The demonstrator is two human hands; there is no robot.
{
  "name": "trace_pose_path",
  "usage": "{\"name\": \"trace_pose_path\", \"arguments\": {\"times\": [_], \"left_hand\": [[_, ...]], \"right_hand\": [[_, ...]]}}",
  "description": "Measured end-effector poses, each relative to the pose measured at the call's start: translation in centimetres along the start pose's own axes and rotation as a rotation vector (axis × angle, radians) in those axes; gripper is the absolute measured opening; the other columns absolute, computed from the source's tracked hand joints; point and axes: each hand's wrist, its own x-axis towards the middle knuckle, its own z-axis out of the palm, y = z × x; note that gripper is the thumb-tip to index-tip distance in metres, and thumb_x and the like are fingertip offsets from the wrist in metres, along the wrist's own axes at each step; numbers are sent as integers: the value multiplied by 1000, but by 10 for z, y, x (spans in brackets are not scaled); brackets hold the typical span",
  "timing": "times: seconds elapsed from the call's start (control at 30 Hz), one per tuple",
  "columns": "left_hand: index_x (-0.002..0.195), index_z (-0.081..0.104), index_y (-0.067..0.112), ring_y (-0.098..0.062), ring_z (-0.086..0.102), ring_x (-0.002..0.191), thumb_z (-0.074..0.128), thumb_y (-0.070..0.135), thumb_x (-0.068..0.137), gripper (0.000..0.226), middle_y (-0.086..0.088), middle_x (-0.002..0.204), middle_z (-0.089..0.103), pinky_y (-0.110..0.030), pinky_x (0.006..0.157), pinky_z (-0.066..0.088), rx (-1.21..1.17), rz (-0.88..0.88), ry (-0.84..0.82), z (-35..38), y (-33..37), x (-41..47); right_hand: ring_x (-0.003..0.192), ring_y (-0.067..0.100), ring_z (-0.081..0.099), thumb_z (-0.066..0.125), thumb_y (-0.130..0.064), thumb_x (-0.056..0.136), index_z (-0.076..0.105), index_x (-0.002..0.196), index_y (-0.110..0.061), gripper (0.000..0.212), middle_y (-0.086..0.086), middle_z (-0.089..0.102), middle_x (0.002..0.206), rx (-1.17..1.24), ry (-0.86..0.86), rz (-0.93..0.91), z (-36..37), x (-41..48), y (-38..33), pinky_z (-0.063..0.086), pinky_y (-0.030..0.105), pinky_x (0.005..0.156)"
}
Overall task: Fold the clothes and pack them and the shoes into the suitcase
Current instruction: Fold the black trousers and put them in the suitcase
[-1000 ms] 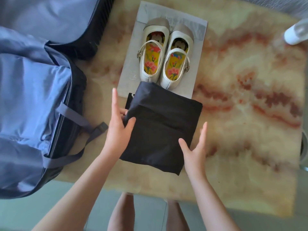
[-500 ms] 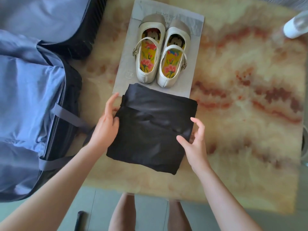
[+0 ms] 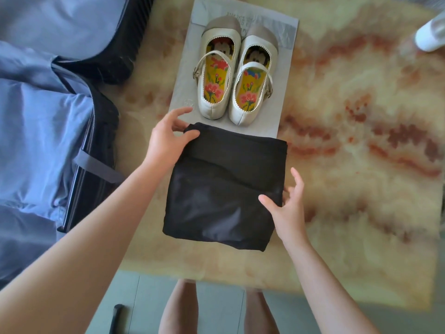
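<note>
A folded black garment [image 3: 221,186] lies flat on the marble table, in front of me. My left hand [image 3: 166,138] pinches its far left corner between thumb and fingers. My right hand [image 3: 286,208] grips its right edge, thumb on top and fingers at the side. Just beyond the garment a pair of cream strap shoes [image 3: 234,75] with flowered yellow insoles stands on a grey sheet [image 3: 286,32]. The open suitcase [image 3: 48,131] with blue lining and grey straps lies at the left.
The marble table [image 3: 361,165] stretches to the right of the garment. A white bottle [image 3: 431,36] lies at the far right corner. A small dark object [image 3: 115,317] lies on the grey floor beside my legs.
My left hand has moved up from the garment's left side to its far left corner. My right hand has closed on the right edge. The garment now lies squarer.
</note>
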Motion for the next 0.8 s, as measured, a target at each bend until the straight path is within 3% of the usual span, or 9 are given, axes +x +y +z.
{"name": "trace_pose_path", "arguments": {"times": [0.13,0.23,0.33,0.43,0.5,0.6,0.7,0.8], "left_hand": [[130,49,28,-1,59,79,76,18,79,59,6,88,63,-5,71,45,-142,-62,119,-6,-2,3],[134,46,27,-5,63,86,77,24,78,63,5,95,66,-25,88,52,-220,-95,146,-6,-4,6],[141,37,25,-4,60,95,72,34,83,68,8,115,58,-36,93,52,-194,-137,162,-4,-6,-2],[140,36,25,-2,59,92,75,36,80,72,9,113,58,-20,81,49,-138,-158,190,-8,-14,-33],[140,36,26,-2,59,89,77,35,77,76,10,108,58,-14,70,43,-102,-221,162,-6,-24,-61],[137,42,24,-7,58,95,77,31,78,69,12,103,58,-15,73,42,-142,-312,111,4,-38,-96],[129,46,26,-4,56,93,76,27,80,58,19,95,55,-10,69,39,-150,-326,143,8,-46,-107],[133,37,28,2,54,83,75,23,81,64,16,89,55,-9,66,37,-157,-299,186,11,-47,-108]], "right_hand": [[126,13,49,72,-3,81,14,147,-44,97,-2,47,140,-150,-70,-48,-2,9,-1,39,27,106],[132,10,44,71,-2,82,9,150,-41,100,-3,41,148,-208,-108,-64,-4,13,1,36,35,111],[131,8,38,72,-14,83,18,150,-32,89,-11,41,141,-328,47,-134,-4,10,-2,31,30,111],[118,7,38,71,-17,85,34,145,-21,71,-8,53,131,-415,137,-404,11,10,-27,26,18,105],[114,9,43,70,-16,86,41,141,-15,62,-7,61,123,-434,64,-567,34,19,-52,25,12,102],[114,13,49,66,-16,87,48,139,-17,54,-3,64,120,-539,-163,-706,81,39,-89,34,22,101],[114,23,51,63,-19,89,54,134,-19,46,0,63,124,-815,-351,-793,123,61,-111,36,33,98],[114,24,50,58,-22,93,54,130,-23,37,1,64,120,-1087,-431,-781,146,76,-123,28,31,95]]}}
